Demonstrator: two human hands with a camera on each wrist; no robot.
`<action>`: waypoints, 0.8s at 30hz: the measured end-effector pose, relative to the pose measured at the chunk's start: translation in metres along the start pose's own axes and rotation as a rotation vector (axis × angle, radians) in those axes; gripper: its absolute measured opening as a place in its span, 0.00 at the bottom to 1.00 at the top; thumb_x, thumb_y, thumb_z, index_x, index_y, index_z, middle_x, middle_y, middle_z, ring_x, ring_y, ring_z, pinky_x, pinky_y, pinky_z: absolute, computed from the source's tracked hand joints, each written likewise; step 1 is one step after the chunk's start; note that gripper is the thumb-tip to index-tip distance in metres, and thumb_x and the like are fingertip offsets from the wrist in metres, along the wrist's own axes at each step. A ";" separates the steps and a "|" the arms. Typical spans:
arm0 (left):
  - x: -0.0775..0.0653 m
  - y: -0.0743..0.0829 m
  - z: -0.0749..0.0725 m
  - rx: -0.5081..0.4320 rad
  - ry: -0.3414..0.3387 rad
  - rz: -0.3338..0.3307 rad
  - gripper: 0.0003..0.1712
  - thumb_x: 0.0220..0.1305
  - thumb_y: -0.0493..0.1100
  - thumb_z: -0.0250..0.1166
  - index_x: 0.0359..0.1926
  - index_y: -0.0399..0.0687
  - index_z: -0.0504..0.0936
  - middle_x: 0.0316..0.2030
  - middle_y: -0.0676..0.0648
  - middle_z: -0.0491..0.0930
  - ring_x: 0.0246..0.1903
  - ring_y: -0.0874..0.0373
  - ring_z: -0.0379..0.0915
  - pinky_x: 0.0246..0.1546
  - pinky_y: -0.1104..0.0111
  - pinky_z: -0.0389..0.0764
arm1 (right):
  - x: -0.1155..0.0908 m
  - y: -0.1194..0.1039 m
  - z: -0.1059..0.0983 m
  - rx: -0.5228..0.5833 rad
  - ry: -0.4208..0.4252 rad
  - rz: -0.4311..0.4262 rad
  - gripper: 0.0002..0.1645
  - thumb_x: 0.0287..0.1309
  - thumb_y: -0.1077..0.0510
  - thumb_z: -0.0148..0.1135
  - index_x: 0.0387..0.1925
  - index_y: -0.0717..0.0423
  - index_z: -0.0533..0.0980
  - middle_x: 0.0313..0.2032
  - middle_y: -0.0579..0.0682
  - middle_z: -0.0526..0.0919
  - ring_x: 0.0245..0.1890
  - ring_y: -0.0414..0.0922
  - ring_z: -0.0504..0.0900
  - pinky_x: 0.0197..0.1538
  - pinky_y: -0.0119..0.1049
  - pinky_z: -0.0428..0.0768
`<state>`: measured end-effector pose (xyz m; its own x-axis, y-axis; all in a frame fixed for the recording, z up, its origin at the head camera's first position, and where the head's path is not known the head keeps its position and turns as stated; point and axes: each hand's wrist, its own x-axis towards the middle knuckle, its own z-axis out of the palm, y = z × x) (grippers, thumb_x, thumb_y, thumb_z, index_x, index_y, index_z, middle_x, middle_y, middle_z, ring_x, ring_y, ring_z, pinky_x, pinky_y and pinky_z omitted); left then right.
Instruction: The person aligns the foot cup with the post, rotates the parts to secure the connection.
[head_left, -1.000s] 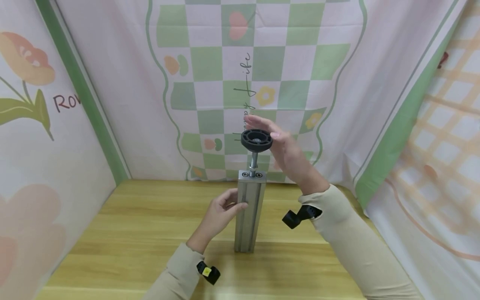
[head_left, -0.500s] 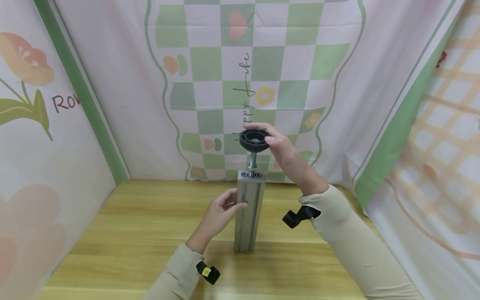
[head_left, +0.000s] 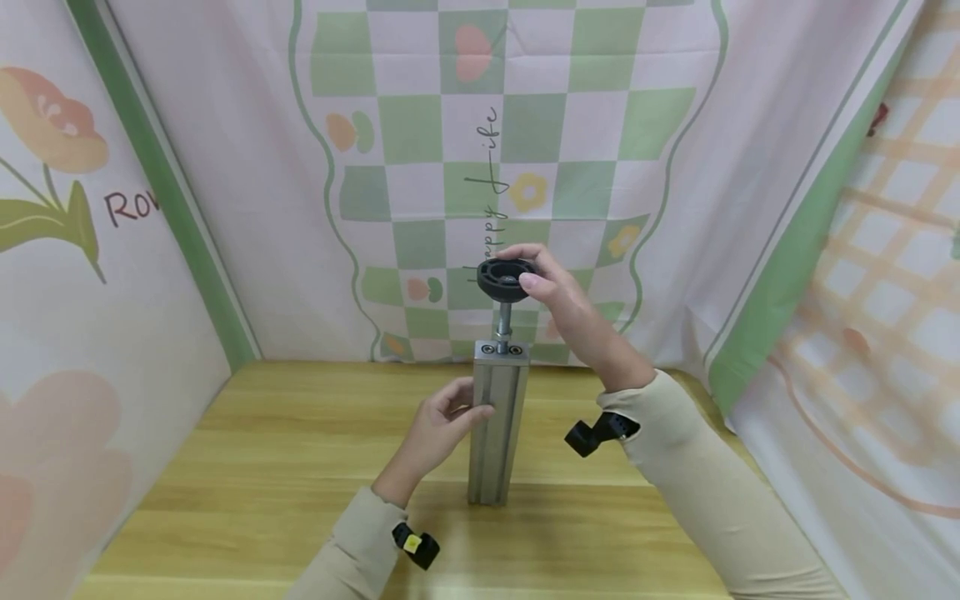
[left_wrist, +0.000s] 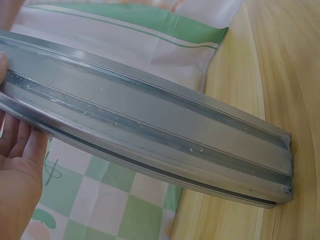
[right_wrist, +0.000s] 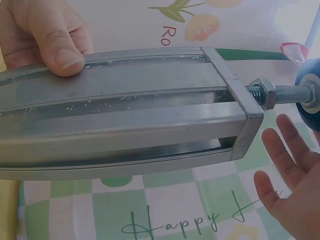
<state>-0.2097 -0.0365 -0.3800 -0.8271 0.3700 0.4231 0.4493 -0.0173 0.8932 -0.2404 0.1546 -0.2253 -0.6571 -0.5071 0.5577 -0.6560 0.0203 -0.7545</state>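
Observation:
In the head view a grooved aluminium profile [head_left: 493,442] stands upright on the wooden table. From its end plate [right_wrist: 245,117] rises a threaded rod [right_wrist: 291,94] with a hex nut [right_wrist: 269,95] on it. A round black levelling foot [head_left: 497,288], hollow side up, tops the rod. My left hand [head_left: 435,425] holds the profile around its upper half, thumb on the front face. My right hand [head_left: 573,312] pinches the foot's rim from the right, thumb over its top. Its other fingers [right_wrist: 287,147] spread out below the foot in the right wrist view.
The wooden table [head_left: 300,467] extends around the profile's base. Patterned curtains [head_left: 427,125] close off the back and both sides. A small black wrist camera [head_left: 592,435] sits at the right sleeve, and another camera [head_left: 417,546] at the left.
My right hand has closed in on the levelling foot from an outstretched pose, and its thumb has shifted left across the rim. The left hand and the profile stay put.

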 end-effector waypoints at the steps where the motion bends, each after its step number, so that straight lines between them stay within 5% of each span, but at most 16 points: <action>1: 0.000 0.000 0.000 -0.001 -0.001 0.001 0.19 0.61 0.43 0.61 0.53 0.46 0.73 0.43 0.48 0.77 0.45 0.54 0.73 0.49 0.66 0.74 | 0.000 -0.001 0.000 0.004 0.004 0.011 0.26 0.62 0.50 0.40 0.58 0.57 0.61 0.53 0.57 0.70 0.52 0.51 0.71 0.59 0.46 0.63; 13: 0.000 0.002 0.001 0.002 0.003 -0.009 0.19 0.61 0.44 0.61 0.53 0.46 0.73 0.42 0.48 0.77 0.45 0.55 0.73 0.49 0.67 0.74 | -0.001 -0.001 0.003 0.080 0.065 0.046 0.23 0.59 0.49 0.54 0.49 0.55 0.58 0.54 0.57 0.64 0.51 0.53 0.70 0.51 0.39 0.74; 24: 0.000 0.003 0.001 0.001 0.000 -0.003 0.19 0.62 0.43 0.61 0.53 0.46 0.73 0.43 0.48 0.77 0.46 0.55 0.73 0.50 0.67 0.74 | 0.001 -0.007 0.016 0.012 0.219 0.083 0.28 0.52 0.51 0.66 0.38 0.52 0.54 0.44 0.54 0.64 0.41 0.48 0.71 0.34 0.32 0.75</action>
<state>-0.2081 -0.0354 -0.3777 -0.8284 0.3699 0.4207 0.4474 -0.0152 0.8942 -0.2308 0.1402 -0.2254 -0.7743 -0.3049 0.5546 -0.5928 0.0427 -0.8042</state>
